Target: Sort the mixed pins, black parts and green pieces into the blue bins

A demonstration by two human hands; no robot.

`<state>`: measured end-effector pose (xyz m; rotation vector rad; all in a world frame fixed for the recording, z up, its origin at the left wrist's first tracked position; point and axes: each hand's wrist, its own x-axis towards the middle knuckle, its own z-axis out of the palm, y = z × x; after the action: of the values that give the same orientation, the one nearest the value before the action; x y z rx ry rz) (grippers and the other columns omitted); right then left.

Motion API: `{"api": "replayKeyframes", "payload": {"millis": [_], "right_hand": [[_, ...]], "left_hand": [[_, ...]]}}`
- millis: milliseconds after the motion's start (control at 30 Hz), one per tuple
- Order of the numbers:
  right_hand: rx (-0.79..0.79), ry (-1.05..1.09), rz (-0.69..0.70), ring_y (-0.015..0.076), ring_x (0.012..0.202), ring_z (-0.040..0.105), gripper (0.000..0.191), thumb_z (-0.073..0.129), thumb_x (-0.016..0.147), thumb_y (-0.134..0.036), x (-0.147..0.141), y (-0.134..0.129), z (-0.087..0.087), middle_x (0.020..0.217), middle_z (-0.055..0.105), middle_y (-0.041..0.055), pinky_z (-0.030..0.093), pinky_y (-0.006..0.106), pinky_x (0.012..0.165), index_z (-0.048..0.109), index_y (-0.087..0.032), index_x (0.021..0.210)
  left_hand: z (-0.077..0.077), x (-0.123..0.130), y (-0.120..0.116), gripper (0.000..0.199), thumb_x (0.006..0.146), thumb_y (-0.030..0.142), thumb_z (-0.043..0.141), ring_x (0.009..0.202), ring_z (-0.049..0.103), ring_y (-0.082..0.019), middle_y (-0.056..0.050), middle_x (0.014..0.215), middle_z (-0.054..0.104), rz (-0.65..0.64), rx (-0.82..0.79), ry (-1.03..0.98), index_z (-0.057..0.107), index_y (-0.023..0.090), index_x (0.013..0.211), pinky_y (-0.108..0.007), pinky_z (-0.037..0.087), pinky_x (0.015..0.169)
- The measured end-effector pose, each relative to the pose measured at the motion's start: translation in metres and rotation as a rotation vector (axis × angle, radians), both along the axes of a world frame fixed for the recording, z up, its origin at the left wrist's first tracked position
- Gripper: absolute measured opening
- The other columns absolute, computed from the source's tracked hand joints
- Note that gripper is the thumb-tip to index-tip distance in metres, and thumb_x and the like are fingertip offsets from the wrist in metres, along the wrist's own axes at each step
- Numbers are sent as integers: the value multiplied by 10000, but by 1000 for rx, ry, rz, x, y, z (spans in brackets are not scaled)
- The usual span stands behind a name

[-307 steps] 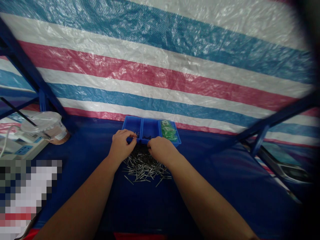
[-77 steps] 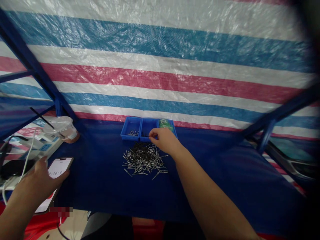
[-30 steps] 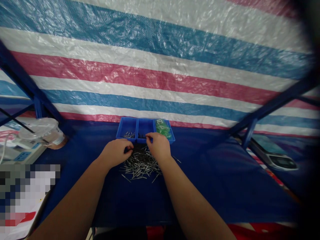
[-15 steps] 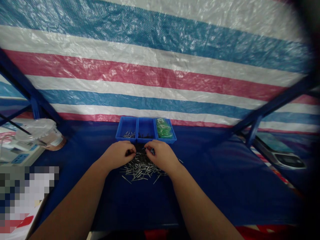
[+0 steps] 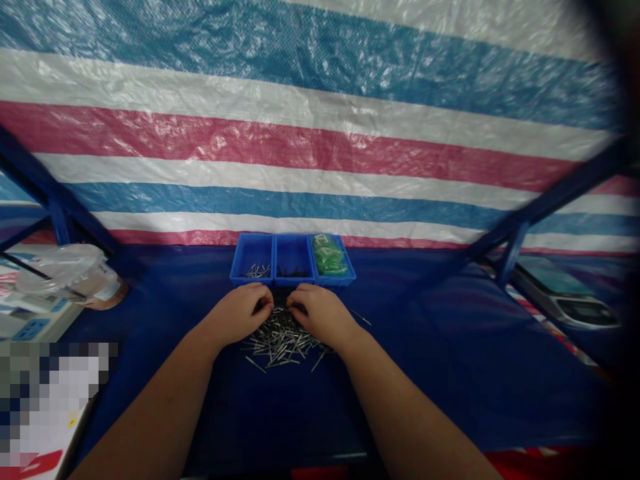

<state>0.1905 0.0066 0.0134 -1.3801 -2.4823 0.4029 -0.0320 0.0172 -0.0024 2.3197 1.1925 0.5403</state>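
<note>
A loose pile of thin silvery metal pieces (image 5: 283,341) lies on the blue table (image 5: 420,360). At the pile's upper left edge is my left hand (image 5: 246,311), its fingers curled and pressed together. My right hand (image 5: 320,315) is closed in the same way at the upper right edge, a small gap from the left. Whatever the fingertips pinch is too small to make out. Just beyond stand three joined blue bins: the left bin (image 5: 255,250) has some silvery pieces, the middle bin (image 5: 294,250) dark pieces, the right bin green packets (image 5: 329,257).
On the left are a lidded plastic cup (image 5: 103,283) and a power strip (image 5: 37,325). A digital scale (image 5: 575,300) sits at the right. Blue metal struts (image 5: 545,207) slant on both sides, and a striped plastic sheet (image 5: 300,147) hangs behind.
The view has shifted slightly. My right hand's fingers have closed further and sit a little lower. My left hand has stayed nearly in place at the pile.
</note>
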Motion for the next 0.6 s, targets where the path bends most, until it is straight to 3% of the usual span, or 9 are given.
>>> {"api": "replayKeyframes", "payload": {"millis": [267,467,600], "right_hand": [[82,190,18,152,821,629,114,615,884,-146,6,0,4,929,691,29,465,273,762,704,-199,930],[250,300,-373,180,784,652,136,599,922,-209,-8,10,-3,880,723,45,482,302,744,725,-189,967],[262,248,-476,205,813,675,124,611,904,-198,-17,19,-8,862,732,50,493,316,765,734,-186,917]], "left_hand": [[2,2,1,113,904,239,525,570,546,-133,13,644,617,88,-97,-51,622,188,876,-263,337,545],[0,4,1,106,883,223,532,578,556,-130,7,654,626,96,-120,-78,626,179,857,-254,339,553],[-1,5,1,119,887,224,523,581,562,-129,1,668,635,82,-136,-88,626,176,853,-254,343,557]]}}
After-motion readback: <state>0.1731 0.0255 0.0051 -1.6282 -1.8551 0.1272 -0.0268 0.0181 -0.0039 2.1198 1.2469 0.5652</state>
